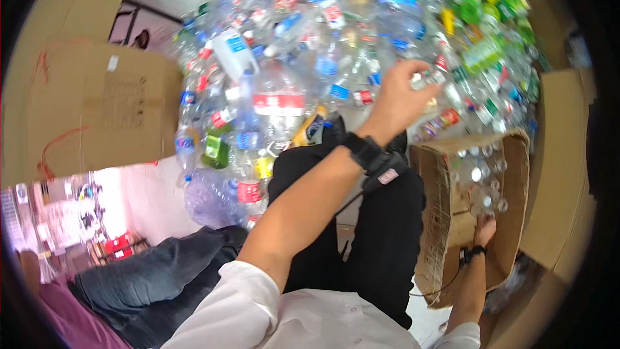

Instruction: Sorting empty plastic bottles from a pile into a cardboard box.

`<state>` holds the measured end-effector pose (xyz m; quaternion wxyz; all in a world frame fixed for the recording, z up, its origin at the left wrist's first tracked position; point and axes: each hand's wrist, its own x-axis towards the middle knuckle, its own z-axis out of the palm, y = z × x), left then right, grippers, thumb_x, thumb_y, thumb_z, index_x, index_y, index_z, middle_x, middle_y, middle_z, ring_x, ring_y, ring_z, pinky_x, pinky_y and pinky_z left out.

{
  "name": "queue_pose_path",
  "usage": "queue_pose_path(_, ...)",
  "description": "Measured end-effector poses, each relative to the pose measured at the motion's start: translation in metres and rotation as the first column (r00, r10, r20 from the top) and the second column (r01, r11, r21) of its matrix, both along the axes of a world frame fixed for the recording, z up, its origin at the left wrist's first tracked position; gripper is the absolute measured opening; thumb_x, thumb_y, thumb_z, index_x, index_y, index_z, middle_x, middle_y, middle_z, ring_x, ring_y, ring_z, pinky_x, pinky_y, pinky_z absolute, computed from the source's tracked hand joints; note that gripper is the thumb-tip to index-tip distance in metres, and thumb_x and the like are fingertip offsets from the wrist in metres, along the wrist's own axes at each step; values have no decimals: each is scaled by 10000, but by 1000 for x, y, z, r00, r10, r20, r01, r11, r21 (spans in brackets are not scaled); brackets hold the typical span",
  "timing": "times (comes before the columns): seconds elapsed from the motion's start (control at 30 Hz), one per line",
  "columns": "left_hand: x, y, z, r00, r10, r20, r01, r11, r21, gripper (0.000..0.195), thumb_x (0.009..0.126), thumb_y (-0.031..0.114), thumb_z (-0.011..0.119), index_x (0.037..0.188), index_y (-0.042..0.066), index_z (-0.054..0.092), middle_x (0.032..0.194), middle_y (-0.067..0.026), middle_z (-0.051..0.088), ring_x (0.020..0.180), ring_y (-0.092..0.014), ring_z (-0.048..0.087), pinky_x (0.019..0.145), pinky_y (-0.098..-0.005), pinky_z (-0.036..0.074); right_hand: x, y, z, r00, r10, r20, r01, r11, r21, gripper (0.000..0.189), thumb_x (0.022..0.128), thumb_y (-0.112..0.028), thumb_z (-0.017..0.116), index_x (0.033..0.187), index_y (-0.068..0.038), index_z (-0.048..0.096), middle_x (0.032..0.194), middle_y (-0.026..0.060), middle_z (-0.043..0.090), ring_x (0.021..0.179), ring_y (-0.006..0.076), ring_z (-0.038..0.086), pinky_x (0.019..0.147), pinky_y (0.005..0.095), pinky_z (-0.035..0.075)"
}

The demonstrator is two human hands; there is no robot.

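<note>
My left hand [399,97] reaches over the pile of plastic bottles [334,53]. Its thumb and fingers curl around one end of a small clear bottle [428,79], blurred by motion. Down to the right, my right hand [486,230] is inside an open cardboard box [436,223]. The fingers there close on the near end of a clear plastic bottle [484,202]. Several more clear bottles [477,169] lie together at the far end of this box.
A large closed carton [97,111] stands at the left, and cardboard sheets [557,165] line the right side. Green bottles [484,53] gather at the far right. A lilac plastic bag [210,198] lies near another person's leg [155,271] in dark trousers.
</note>
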<state>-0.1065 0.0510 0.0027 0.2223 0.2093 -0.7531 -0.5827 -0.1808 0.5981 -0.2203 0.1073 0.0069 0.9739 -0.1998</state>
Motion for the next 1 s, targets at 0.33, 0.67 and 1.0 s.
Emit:
queue_pose_path(0.33, 2, 2, 8, 994, 102, 40, -105, 992, 73, 418, 782, 236, 726, 1094, -34, 658, 1099, -222, 672, 1057, -342, 638, 929, -389, 488, 8, -12, 9, 989, 106, -99, -114, 990, -83, 294, 878, -143, 694, 1012, 103, 606, 770, 124, 653, 696, 230, 611, 671, 377, 492)
queue_pose_path(0.67, 15, -7, 10, 995, 82, 48, -85, 994, 72, 418, 788, 223, 725, 1124, -11, 640, 1114, -220, 646, 1080, -352, 620, 952, -398, 479, 50, -66, 70, 997, 24, 68, 1, 941, -340, 326, 996, -234, 608, 1007, 90, 650, 747, 90, 615, 654, 159, 569, 574, 320, 482)
queue_pose_path(1.0, 32, -14, 9, 998, 68, 1, -68, 990, 126, 451, 831, 246, 726, 1193, -5, 628, 1149, -155, 660, 1076, -281, 630, 936, -374, 492, 104, -122, 142, 978, 209, 18, -191, 921, -340, 370, 1019, -301, 563, 898, 25, 686, 788, 162, 671, 675, 239, 562, 669, 415, 481)
